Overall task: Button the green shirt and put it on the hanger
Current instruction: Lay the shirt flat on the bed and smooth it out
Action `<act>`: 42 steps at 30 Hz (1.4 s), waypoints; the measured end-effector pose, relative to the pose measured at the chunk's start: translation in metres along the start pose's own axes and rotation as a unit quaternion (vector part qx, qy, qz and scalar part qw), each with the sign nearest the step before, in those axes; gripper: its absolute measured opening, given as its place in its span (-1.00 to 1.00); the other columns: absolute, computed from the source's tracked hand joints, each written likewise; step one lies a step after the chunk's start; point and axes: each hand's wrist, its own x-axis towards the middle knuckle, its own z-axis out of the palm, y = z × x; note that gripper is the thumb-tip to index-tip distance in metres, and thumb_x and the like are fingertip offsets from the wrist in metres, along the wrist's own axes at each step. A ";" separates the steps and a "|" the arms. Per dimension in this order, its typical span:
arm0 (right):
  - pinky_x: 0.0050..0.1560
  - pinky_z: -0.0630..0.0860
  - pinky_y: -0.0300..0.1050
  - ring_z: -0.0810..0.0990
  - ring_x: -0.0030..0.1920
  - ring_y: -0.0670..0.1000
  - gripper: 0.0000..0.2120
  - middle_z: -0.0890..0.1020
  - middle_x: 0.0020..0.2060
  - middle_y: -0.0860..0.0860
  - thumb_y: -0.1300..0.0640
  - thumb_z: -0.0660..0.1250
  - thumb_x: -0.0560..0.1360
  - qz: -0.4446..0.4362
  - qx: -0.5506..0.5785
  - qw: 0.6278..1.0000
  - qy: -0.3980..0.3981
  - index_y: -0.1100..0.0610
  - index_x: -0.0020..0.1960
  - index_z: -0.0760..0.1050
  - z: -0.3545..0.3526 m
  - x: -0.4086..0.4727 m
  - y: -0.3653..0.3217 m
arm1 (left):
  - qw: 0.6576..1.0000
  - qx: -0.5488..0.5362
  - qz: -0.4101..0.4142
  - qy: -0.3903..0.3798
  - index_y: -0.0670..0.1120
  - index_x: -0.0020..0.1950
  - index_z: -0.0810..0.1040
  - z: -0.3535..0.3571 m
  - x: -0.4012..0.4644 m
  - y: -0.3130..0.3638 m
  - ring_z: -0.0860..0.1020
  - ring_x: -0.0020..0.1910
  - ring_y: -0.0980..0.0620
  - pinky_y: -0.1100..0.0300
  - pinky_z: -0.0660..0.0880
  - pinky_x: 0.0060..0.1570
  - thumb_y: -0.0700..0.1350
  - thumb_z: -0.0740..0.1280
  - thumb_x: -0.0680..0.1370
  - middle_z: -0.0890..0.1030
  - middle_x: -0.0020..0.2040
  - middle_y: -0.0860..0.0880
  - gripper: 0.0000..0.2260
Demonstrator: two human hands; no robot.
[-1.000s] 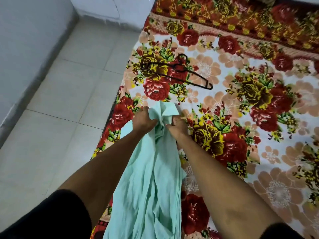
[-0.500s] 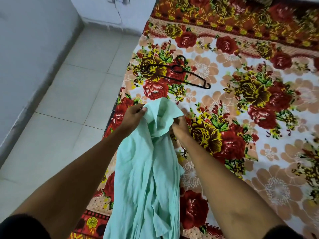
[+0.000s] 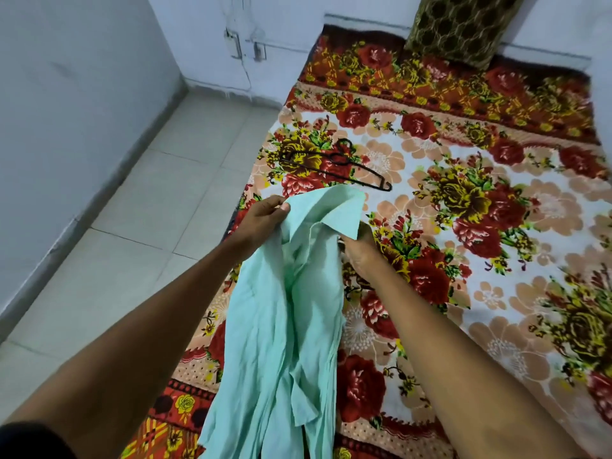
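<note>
The pale green shirt [image 3: 284, 319] hangs from both my hands above the near edge of the bed, its collar at the top and the body draping down toward me. My left hand [image 3: 261, 223] pinches the collar's left side. My right hand [image 3: 359, 250] grips the fabric just under the collar's right flap, its fingers partly hidden by the cloth. A thin black hanger [image 3: 334, 165] lies flat on the bedspread just beyond the collar, apart from the shirt.
The bed wears a floral blanket [image 3: 480, 260] in red, yellow and peach. A dark patterned pillow [image 3: 463, 24] leans on the far wall. Pale floor tiles [image 3: 139, 226] run along the bed's left side, bounded by white walls.
Both hands have lifted the shirt's collar end and spread apart, opening the collar out. My view has tilted up, bringing the pillow and far wall into sight.
</note>
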 end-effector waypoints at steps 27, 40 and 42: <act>-0.13 0.53 -0.32 0.61 -0.13 -0.37 -0.62 0.68 -0.10 -0.12 0.37 0.44 0.36 -0.474 -0.225 0.849 0.060 0.21 0.16 0.53 -0.066 -0.517 -0.306 | 0.922 0.124 0.366 -0.005 -0.24 0.02 0.51 -0.017 -0.387 0.374 0.43 -0.20 0.02 0.06 0.36 -0.17 0.11 0.25 0.65 0.51 -0.19 -0.03 -0.61; 0.60 0.23 -0.08 0.22 0.60 -0.13 -0.08 0.28 0.60 -0.05 0.58 0.37 0.39 -0.556 -0.298 0.771 0.082 0.10 0.63 0.17 -0.045 -0.698 -0.319 | 0.599 0.552 0.580 -0.002 0.17 0.47 0.36 -0.033 -0.549 0.430 0.54 -0.21 -0.16 0.05 0.44 -0.31 -0.41 0.16 0.52 0.44 0.17 -0.05 -0.36; 0.59 0.22 -0.10 0.21 0.60 -0.13 -0.03 0.26 0.61 -0.07 0.63 0.32 0.36 -0.558 -0.318 0.764 0.058 0.07 0.64 0.15 -0.046 -0.710 -0.317 | 0.572 0.605 0.554 -0.009 0.21 0.55 0.28 -0.031 -0.567 0.434 0.47 -0.29 -0.08 0.08 0.38 -0.32 -0.41 0.15 0.51 0.39 0.18 -0.03 -0.28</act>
